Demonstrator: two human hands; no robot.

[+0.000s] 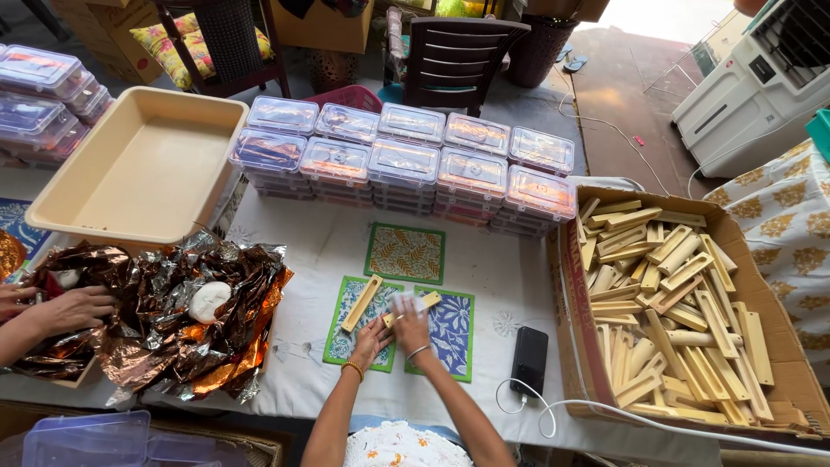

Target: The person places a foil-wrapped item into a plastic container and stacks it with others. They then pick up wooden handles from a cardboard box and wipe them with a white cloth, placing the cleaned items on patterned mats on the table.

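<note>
My left hand (370,339) and my right hand (410,323) meet over two patterned cards, one green (346,333) and one blue (451,333). Together they hold a short wooden piece (425,302) at its near end. My right hand also holds a small white cloth (399,302) against the wood. A longer wooden strip (361,303) lies slanted on the green card, just left of my hands. A third card with orange leaves (405,252) lies beyond them.
A cardboard box (577,346) full of wooden pieces stands at the right. Stacked clear lidded containers (405,160) line the back, beside a cream tray (138,164). Another person's hands (60,310) work in crumpled foil (173,320) at the left. A black phone (529,360) with cable lies nearby.
</note>
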